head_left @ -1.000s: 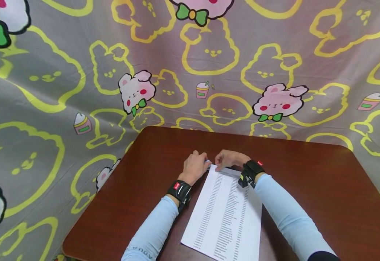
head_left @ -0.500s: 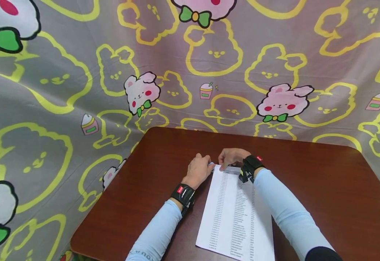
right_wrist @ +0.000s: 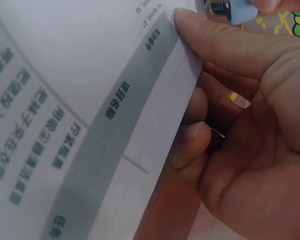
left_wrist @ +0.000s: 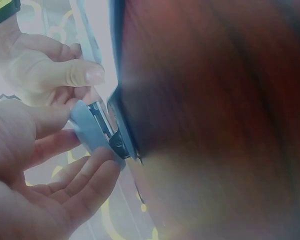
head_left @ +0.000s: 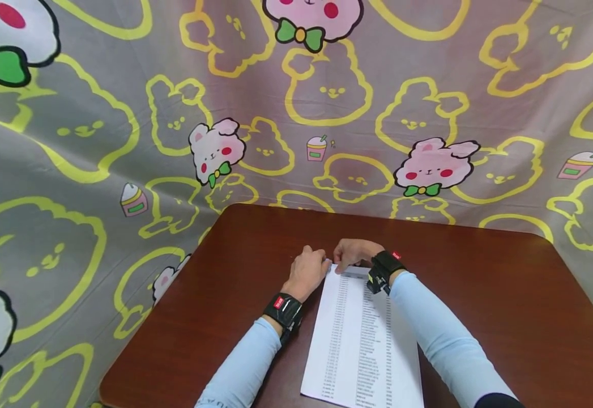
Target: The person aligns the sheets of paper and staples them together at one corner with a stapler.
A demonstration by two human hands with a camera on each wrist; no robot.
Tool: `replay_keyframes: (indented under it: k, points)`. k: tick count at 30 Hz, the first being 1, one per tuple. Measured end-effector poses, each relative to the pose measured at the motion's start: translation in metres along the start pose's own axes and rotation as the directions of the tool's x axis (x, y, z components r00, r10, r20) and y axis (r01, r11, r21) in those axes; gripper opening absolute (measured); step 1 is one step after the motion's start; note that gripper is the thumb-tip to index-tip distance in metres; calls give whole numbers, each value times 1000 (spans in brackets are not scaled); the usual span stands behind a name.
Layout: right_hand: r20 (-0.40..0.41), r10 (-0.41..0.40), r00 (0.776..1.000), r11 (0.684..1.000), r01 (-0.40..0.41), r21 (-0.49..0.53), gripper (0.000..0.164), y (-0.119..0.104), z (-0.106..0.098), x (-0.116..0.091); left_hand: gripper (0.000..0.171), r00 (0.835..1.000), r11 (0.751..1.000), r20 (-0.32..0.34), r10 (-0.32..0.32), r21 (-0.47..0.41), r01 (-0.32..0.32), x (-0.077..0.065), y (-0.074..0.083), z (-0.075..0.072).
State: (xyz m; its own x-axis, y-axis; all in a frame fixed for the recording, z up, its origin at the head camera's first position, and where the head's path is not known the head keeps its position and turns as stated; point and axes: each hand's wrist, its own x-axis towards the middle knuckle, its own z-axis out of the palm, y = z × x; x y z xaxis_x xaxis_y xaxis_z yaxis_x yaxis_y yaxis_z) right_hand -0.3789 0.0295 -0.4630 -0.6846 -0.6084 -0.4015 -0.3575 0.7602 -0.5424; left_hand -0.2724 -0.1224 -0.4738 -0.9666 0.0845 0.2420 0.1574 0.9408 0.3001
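Note:
My left hand (head_left: pixel 306 273) grips a small light-blue stapler (left_wrist: pixel 90 129) at the far left corner of a printed paper sheet (head_left: pixel 344 340). In the left wrist view, the stapler lies between thumb and curled fingers, and the paper's corner meets its mouth; how far in it reaches is hard to tell. My right hand (head_left: pixel 358 252) pinches the sheet's far edge just right of that corner, thumb on the printed face and fingers curled behind. In the right wrist view, a grey header band runs along that edge, and part of the stapler shows at the top.
A dark reddish-brown table (head_left: pixel 480 294) with rounded corners lies under the work. Behind and to the left hangs a grey cloth (head_left: pixel 271 85) printed with yellow outlines and rabbit faces. Each wrist wears a black camera strap (head_left: pixel 282 310).
The sheet's near end has swung slightly to the right. Both hands stay at its far left corner with the same holds, and the head view shifts a little.

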Motion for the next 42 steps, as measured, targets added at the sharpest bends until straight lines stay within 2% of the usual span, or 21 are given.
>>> replay_keyframes:
  k: [9, 19, 23, 27, 31, 35, 37, 39, 42]
  points:
    - [-34, 5, 999, 1000, -5, 25, 15, 2, 3, -3, 20, 1000, 995, -19, 2, 103, 0, -1, 2, 3]
    - [-56, -11, 998, 1000, 11, -1, 14, 0, 6, -5, 19, 1000, 993, -7, -5, 119, 6, -1, 3, 3]
    - [-77, -48, 996, 999, 49, 10, 11, 3, 5, -7, 18, 1000, 994, -9, -5, 110, 6, -2, 5, 3]
    - [-133, -91, 987, 995, 94, 21, 6, 2, 2, -11, 18, 1000, 991, -15, -4, 136, 6, 0, 7, 2]
    - [-180, -120, 976, 990, 131, 46, 13, -7, -3, -19, 22, 1000, 986, -19, -5, 168, 8, -2, 8, 2]
    - [-200, -158, 967, 985, 168, 32, 14, -18, -6, -25, 22, 999, 973, -5, 34, 230, -32, -5, 8, 2]
    - [-186, -160, 969, 985, 169, 33, 13, -22, -6, -26, 19, 998, 967, 1, 63, 248, -62, -6, 8, 0]
    - [-157, -146, 977, 987, 155, 42, 13, -25, -6, -26, 16, 997, 968, 16, 81, 238, -83, -6, 7, -2]
    - [-118, -106, 987, 992, 113, 57, 12, -28, -4, -24, 12, 997, 986, 25, 72, 146, -75, -2, 3, -5]
